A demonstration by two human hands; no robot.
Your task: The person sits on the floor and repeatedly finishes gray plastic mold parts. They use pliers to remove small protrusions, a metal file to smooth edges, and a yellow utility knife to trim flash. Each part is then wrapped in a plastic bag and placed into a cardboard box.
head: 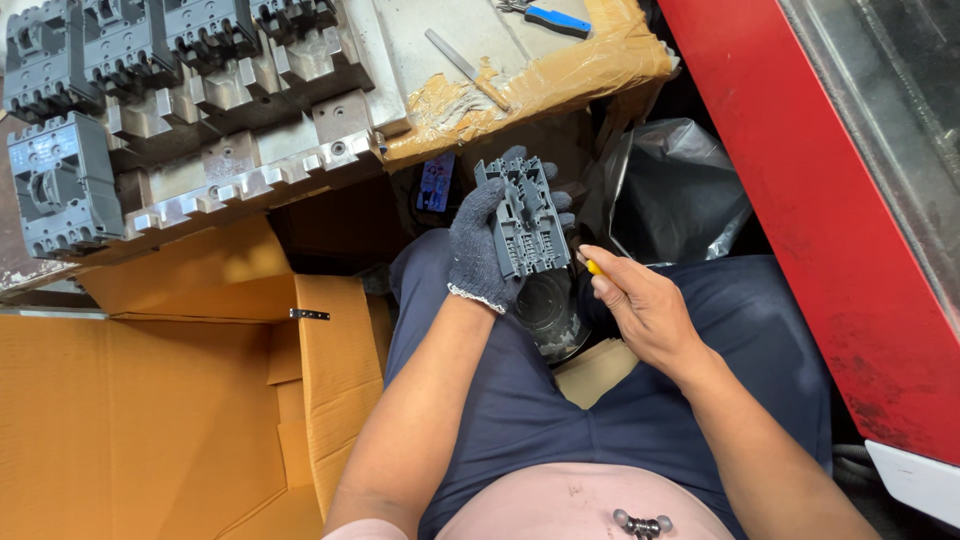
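Left hand (483, 243): gloved, fingers wrapped round a grey plastic housing (528, 218), thumb side at its left edge, fingertips showing past its far edge. Held upright-ish over the lap, clear of the bench.
Right hand (640, 305): bare, fingers curled narrow round a yellow-handled tool (593, 266); only the handle end shows, tip hidden behind the housing, so can't tell what kind of tool.
Housing: ribbed side faces up, just beside the right fingertips, directly above a dark round container (548, 310) sitting between the knees.
Slip risk: I'd say if the tool skids off a rib it goes twd the gloved palm; glove is knit, thin protection prob.
Drop risk: grip is w/ one hand only; a hard push from the right could twist the housing out & down into the container or onto the cardboard box (200, 400) below the left forearm.
Bare-hand risk: right fingers have no glove, sharp plastic edges close by.
Bench: grey breakers (62, 185) & metal blocks (260, 150) well beyond the left fingers, near the edge; a knee bump could shift them, I reckon.
Beyond fingers: blue-handled tool (557, 18) on taped cardboard, far off.
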